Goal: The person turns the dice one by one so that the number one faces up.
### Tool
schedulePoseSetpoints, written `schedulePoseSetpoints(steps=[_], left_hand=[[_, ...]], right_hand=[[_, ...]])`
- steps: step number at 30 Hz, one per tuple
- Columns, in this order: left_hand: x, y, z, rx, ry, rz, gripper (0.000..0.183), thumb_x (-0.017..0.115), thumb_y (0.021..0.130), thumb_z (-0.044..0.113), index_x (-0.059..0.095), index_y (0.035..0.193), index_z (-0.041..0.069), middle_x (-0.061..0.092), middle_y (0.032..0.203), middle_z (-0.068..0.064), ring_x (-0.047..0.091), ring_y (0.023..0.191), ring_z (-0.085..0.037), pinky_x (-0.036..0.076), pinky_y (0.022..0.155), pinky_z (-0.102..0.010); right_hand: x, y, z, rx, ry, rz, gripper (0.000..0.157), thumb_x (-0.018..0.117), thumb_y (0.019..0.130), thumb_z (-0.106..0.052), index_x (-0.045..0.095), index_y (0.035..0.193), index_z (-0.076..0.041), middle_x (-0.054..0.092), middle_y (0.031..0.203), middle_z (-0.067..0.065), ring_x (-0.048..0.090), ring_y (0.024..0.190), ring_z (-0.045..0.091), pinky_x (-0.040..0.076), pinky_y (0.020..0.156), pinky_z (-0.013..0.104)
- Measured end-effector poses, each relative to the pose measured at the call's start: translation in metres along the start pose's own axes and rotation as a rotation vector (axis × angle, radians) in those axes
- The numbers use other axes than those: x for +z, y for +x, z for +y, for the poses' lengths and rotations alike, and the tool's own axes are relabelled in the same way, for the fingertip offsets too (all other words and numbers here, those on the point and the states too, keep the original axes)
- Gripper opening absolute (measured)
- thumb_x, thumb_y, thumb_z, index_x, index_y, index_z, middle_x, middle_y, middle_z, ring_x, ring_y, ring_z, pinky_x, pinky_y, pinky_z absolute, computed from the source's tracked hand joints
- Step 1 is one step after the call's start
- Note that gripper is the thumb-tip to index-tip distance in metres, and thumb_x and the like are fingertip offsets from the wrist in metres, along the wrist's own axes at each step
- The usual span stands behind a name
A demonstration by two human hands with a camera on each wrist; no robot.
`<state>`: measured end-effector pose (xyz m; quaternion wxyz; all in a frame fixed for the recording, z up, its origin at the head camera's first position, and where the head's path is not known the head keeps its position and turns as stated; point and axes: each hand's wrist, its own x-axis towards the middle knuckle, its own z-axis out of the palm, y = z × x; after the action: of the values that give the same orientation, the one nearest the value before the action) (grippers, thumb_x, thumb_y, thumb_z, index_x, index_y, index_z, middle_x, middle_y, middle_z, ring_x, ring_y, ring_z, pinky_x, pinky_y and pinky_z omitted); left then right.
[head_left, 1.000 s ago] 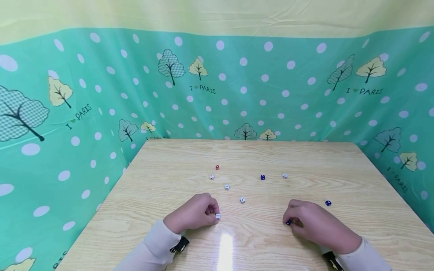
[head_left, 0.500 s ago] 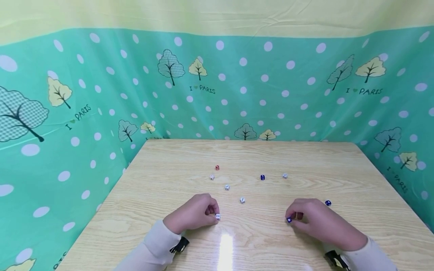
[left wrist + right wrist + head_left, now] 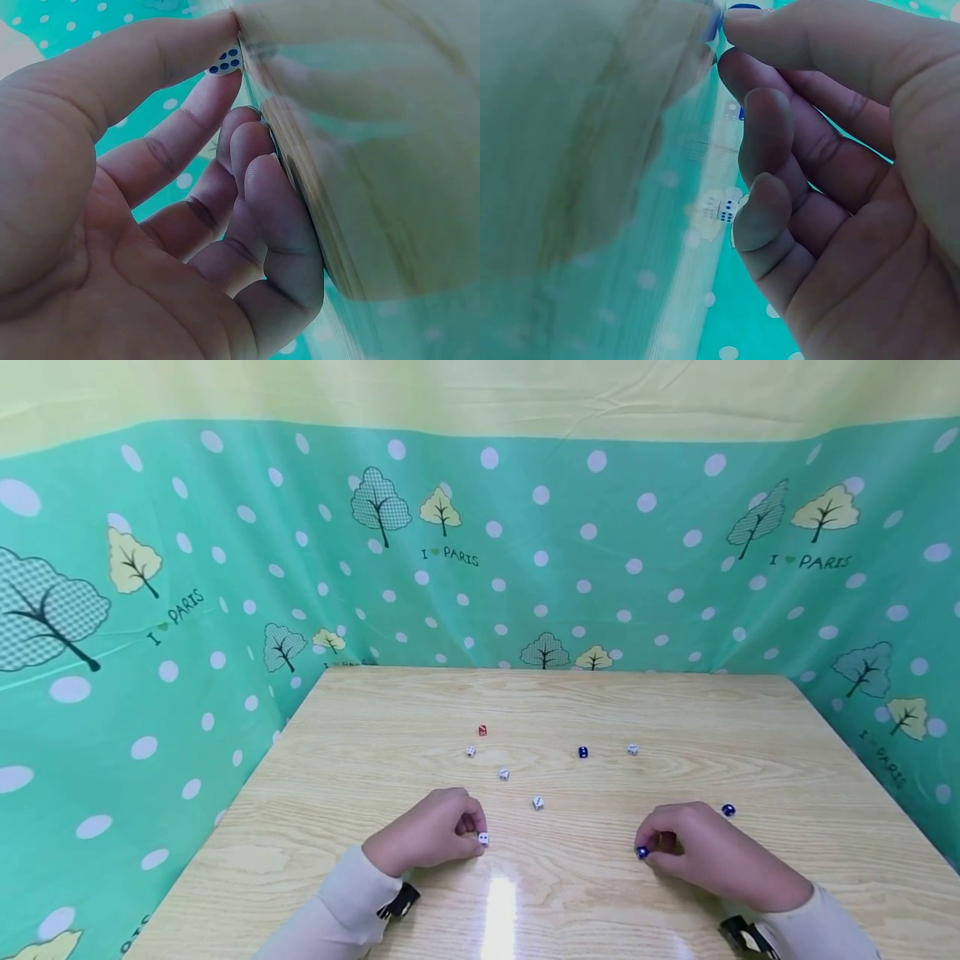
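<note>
Thumb and index finger of my left hand (image 3: 427, 833) pinch a white die (image 3: 483, 839) on the wooden table (image 3: 390, 710). In the left wrist view several blue pips show on this die (image 3: 226, 64), while the other fingers curl against the tabletop. To the right, my right hand (image 3: 701, 852) holds a dark blue die (image 3: 642, 852) at its fingertips, low over the wood. Only a sliver of that blue die (image 3: 744, 7) shows above the thumb in the right wrist view.
Between and beyond the hands lie a red die (image 3: 482, 730), a second blue die (image 3: 582, 752) and several white dice, one white die (image 3: 537, 803) being nearest. Another blue die (image 3: 728, 810) sits just past the right hand. A green dotted curtain (image 3: 540, 585) hangs around the table.
My right hand has shifted slightly right with the blue die, which has turned between its fingers and shows a different side. The left hand and its white die have stayed in place.
</note>
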<state>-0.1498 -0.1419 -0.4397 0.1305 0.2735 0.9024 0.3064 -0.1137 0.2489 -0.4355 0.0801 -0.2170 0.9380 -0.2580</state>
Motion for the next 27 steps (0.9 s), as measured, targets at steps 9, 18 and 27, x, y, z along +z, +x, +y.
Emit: schedulePoseSetpoints(steps=[9, 18, 27], left_hand=[[-0.0006, -0.0007, 0.0013, -0.007, -0.003, -0.001, 0.016, 0.085, 0.082, 0.012, 0.070, 0.083, 0.017, 0.062, 0.086, 0.003, 0.058, 0.080, -0.012, 0.049, 0.073, -0.022], [-0.0005, -0.0003, 0.0009, -0.002, -0.003, 0.000, 0.017, 0.085, 0.082, 0.012, 0.069, 0.083, 0.018, 0.062, 0.084, 0.004, 0.058, 0.080, -0.012, 0.049, 0.072, -0.022], [-0.0001, 0.0014, -0.0015, 0.003, 0.001, -0.001, 0.016, 0.085, 0.082, 0.013, 0.070, 0.083, 0.019, 0.062, 0.084, 0.005, 0.058, 0.079, -0.012, 0.049, 0.072, -0.023]], right_hand=[[0.0014, 0.0002, 0.0010, -0.003, -0.013, 0.001, 0.024, 0.084, 0.083, -0.013, 0.072, 0.091, -0.032, 0.064, 0.083, -0.020, 0.054, 0.072, -0.003, 0.049, 0.063, 0.021], [0.0013, -0.0003, 0.0002, -0.007, -0.019, 0.014, 0.020, 0.085, 0.082, -0.016, 0.074, 0.092, -0.030, 0.064, 0.084, -0.019, 0.055, 0.074, -0.004, 0.051, 0.065, 0.021], [-0.0017, -0.0011, -0.0016, 0.045, -0.052, 0.026, 0.022, 0.087, 0.082, -0.019, 0.075, 0.091, -0.035, 0.063, 0.085, -0.021, 0.055, 0.076, -0.002, 0.051, 0.066, 0.021]])
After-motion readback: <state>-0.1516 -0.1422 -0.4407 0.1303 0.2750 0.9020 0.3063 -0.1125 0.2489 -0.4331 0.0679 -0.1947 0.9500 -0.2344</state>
